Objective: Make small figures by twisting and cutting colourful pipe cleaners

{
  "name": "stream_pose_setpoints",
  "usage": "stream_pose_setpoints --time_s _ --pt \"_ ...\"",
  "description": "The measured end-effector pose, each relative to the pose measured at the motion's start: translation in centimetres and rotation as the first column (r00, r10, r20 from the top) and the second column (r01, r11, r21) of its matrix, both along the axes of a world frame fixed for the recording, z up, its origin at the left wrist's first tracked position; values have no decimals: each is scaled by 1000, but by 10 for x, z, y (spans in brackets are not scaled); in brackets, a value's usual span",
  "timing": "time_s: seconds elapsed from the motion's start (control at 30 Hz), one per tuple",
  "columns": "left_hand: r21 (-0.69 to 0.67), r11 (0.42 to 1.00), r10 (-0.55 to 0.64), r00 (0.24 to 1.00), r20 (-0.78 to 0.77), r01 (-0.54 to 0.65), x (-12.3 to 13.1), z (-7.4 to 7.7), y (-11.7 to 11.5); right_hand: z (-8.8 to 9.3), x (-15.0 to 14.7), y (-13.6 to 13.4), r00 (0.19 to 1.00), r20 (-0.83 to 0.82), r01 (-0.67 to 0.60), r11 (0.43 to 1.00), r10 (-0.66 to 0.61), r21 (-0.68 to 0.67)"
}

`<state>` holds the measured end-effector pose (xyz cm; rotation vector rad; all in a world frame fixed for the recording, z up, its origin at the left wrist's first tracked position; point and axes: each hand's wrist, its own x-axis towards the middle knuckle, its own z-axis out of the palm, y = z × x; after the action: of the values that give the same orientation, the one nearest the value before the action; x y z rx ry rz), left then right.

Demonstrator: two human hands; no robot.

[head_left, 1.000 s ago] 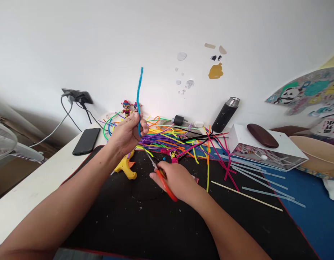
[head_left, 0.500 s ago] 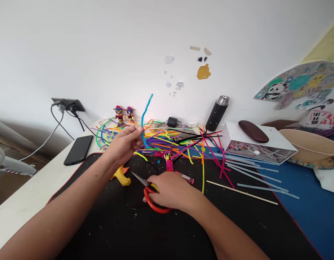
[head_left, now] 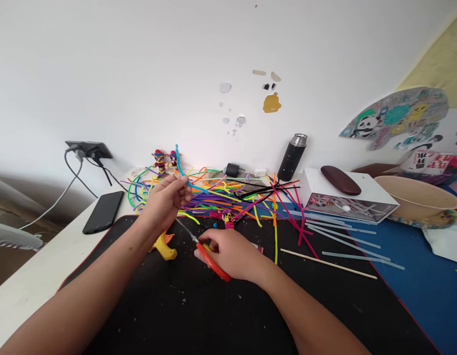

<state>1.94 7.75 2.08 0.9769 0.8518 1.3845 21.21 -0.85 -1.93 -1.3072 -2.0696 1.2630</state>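
My left hand point(head_left: 165, 202) is raised over the black mat point(head_left: 199, 315) and pinches a blue pipe cleaner point(head_left: 181, 170), whose free end points up and to the left. My right hand point(head_left: 232, 254) is closed round the red handles of a pair of scissors point(head_left: 204, 251); the blades point up and left toward the left hand. Behind both hands lies a heap of coloured pipe cleaners point(head_left: 221, 190). A small pink wrapped figure point(head_left: 227, 218) lies at the heap's front edge.
A yellow glue gun point(head_left: 162, 245) lies under my left wrist. A black phone point(head_left: 103, 212) is at the left, with a wall socket point(head_left: 88, 149) and cables behind. A black flask point(head_left: 292, 158), white box point(head_left: 347, 197), clear glue sticks point(head_left: 347, 236), a wooden stick point(head_left: 328, 264) and a bowl point(head_left: 417, 197) stand to the right.
My left hand lowered the blue pipe cleaner from upright to a low tilt. My right hand set the scissors flat on the mat, then raised them with the blades pointing up-left.
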Motion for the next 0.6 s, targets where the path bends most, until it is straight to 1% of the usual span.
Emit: stream_pose_setpoints --time_s 0.03,0.07,0.1,0.17,0.27,0.33,0.47,0.53,0.6 --pt "30 999 44 998 33 -45 -2 1 1 -2 1 3 990 -137 18 993 -34 -114" --pt "57 995 82 994 70 -86 -5 3 3 -3 2 6 959 -270 20 975 -81 -222" --pt "78 990 112 988 104 -120 -7 5 4 -3 3 9 915 -379 19 953 -138 -302" --pt "93 984 138 980 141 -152 -10 8 5 -3 5 14 812 -530 30 925 -243 -379" --pt "58 987 143 981 130 -152 -8 8 4 -2 8 18 662 -685 36 925 -305 -377" --pt "40 990 130 985 112 -135 -5 6 3 -2 10 19 592 -741 20 924 -318 -381" --pt "49 993 101 992 74 -104 -2 3 0 -4 9 18 541 -767 -20 907 -345 -422" --pt "65 993 100 994 54 -103 -3 3 -1 -3 8 16 521 -783 -19 912 -341 -410" --pt "84 990 111 993 41 -114 -4 5 0 -1 5 14 517 -798 -36 924 -309 -381"
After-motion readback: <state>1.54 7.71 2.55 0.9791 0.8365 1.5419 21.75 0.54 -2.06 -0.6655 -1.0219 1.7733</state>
